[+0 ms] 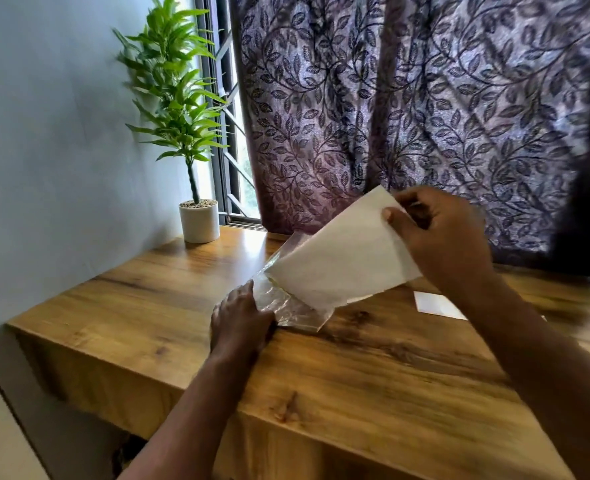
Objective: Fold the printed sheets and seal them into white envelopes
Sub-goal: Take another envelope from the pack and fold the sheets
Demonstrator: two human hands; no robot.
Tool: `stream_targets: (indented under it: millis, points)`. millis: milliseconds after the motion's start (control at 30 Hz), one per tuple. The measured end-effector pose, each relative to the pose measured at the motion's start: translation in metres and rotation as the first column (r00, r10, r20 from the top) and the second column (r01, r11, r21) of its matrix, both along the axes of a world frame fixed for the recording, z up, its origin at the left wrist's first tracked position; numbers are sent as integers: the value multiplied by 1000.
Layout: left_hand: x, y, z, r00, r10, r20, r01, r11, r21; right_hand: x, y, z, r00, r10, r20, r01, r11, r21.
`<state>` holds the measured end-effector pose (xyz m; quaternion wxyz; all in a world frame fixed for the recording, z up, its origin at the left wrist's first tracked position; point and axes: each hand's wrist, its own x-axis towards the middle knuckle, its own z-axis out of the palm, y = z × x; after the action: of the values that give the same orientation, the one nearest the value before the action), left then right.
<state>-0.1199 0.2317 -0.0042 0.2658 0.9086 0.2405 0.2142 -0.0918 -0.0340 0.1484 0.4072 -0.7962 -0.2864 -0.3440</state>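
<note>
Envelope (pixel 342 258), white, top corner pinched between thumb and curled fingers of right hand (pixel 438 237), bottom end below those fingers inside clear plastic sleeve (pixel 288 308) clutched by left hand (pixel 238 320) on table (pixel 355 393); risk judged: crease or tear from skewed pull, sleeve slipping loose.

The left hand (pixel 239 317) lay low on the desk (pixel 148 289), knuckles up, gripping the clear wrapper (pixel 286 308). The right hand (pixel 435 233), raised higher, pinched the white envelope (pixel 342 261) between thumb and fingers.
</note>
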Motion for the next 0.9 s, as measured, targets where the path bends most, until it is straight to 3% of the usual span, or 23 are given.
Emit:
stream_targets:
  millis: [167, 300, 400, 467, 567, 667, 767, 900]
  points:
    - [-1, 6, -5, 997, -30, 73, 27, 999, 38, 25, -60, 0, 993, -21, -117, 46, 975, 217]
    - [0, -2, 3, 935, -1, 354, -31, 996, 86, 33, -102, -3, 992, -9, -127, 48, 952, 302]
    - [13, -41, 30, 842, -182, 508, 115, 980, 160, 36, -129, 1, 991, 10, -131, 33, 947, 320]
    - [23, -80, 55, 763, -298, 574, 280, 952, 121, 39, -138, 1, 990, 26, -141, 14, 960, 279]
    - [35, -154, 90, 727, -423, 540, 497, 868, 11, 45, -152, -5, 985, 60, -162, -24, 976, 218]
    - [46, -210, 114, 665, -623, 412, 647, 756, 99, 49, -164, -14, 971, 130, -200, -86, 973, 212]
    - [56, -238, 137, 686, -662, 303, 626, 748, 218, 53, -177, -18, 972, 139, -189, -94, 968, 231]
    - [68, -247, 152, 693, -603, 395, 620, 778, 102, 53, -198, -21, 952, 236, -197, -127, 885, 447]
